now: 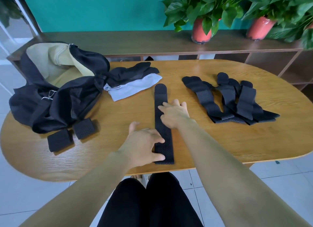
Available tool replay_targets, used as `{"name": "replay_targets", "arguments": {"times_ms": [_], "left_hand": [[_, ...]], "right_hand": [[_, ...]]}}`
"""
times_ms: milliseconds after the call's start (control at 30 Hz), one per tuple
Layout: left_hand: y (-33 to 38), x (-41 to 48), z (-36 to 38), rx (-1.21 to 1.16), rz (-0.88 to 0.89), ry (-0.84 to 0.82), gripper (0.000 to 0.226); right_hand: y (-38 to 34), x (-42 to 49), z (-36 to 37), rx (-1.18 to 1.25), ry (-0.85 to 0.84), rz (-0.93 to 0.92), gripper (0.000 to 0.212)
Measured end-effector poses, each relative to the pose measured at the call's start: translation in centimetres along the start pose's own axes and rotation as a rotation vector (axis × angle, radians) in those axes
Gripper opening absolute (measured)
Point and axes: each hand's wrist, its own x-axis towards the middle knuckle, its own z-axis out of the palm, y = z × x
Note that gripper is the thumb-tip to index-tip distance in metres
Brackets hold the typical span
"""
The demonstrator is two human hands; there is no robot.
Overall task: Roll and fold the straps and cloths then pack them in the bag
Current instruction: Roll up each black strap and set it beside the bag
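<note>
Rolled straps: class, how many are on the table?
2 rolled straps: one near the table's front left edge, the other beside it, by the bag. Others may hide inside.

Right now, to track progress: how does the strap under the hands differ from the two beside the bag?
The flat strap lies stretched at full length; the rolled straps are short bundles. The left hand and right hand rest on the flat strap; the rolled straps lie untouched by the bag. All are black and perforated.

Black perforated strap (163,125); black bag (55,94), beige lining; grey cloth (132,87).
</note>
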Motion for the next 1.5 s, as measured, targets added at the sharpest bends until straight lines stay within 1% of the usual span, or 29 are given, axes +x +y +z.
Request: {"name": "replay_targets", "arguments": {"times_ms": [367, 500, 567, 633, 700, 800, 900, 1000, 1100, 1167, 1300, 1400, 1500], "left_hand": [[-0.2, 0.0, -0.1, 0.022, 0.016, -0.023, 0.055], [-0.1, -0.3, 0.1, 0.018, 0.019, -0.003, 0.053], [0.0, -0.7, 0.4, -0.01, 0.016, 0.041, 0.051], [0.1, -1.2, 1.0, -0.089, 0.008, 0.129, 0.051], [0.0, -2.0, 1.5, -0.168, 0.005, 0.212, 0.056], [-0.2, -3.1, 2.1, -0.209, 0.013, 0.247, 0.066], [-0.2, -3.6, 2.4, -0.186, 0.008, 0.234, 0.074], [-0.1, -3.5, 2.7, -0.161, -0.03, 0.226, 0.075], [0.4, -3.1, 2.6, -0.199, -0.077, 0.256, 0.067], [0.7, -2.8, 2.6, -0.218, -0.129, 0.274, 0.058], [1.1, -2.1, 2.9, -0.268, -0.285, 0.353, 0.05], [1.6, -1.3, 3.1, -0.27, -0.366, 0.415, 0.045], [1.7, -0.8, 3.2, -0.242, -0.421, 0.437, 0.043]], "right_hand": [[0.4, 2.0, -0.1, 0.023, -0.018, 0.039, 0.049], [0.4, 1.7, -0.4, 0.02, -0.003, 0.024, 0.049], [0.7, 0.9, -0.6, 0.125, 0.019, 0.003, 0.052], [1.1, -0.3, -0.8, 0.264, 0.099, -0.032, 0.053], [1.4, -2.1, -0.7, 0.382, 0.214, -0.072, 0.052], [1.7, -5.7, 0.3, 0.47, 0.336, -0.153, 0.05], [1.6, -9.8, 2.2, 0.507, 0.36, -0.215, 0.056], [1.2, -13.0, 3.7, 0.589, 0.315, -0.231, 0.068], [1.0, -14.3, 4.9, 0.673, 0.232, -0.184, 0.072], [1.0, -14.2, 5.4, 0.74, 0.237, -0.151, 0.07], [0.5, -12.8, 5.7, 0.917, 0.399, 0.038, 0.045], [-0.3, -11.6, 5.8, 0.916, 0.462, 0.136, 0.034], [-0.9, -10.9, 6.1, 0.901, 0.497, 0.21, 0.029]]}}
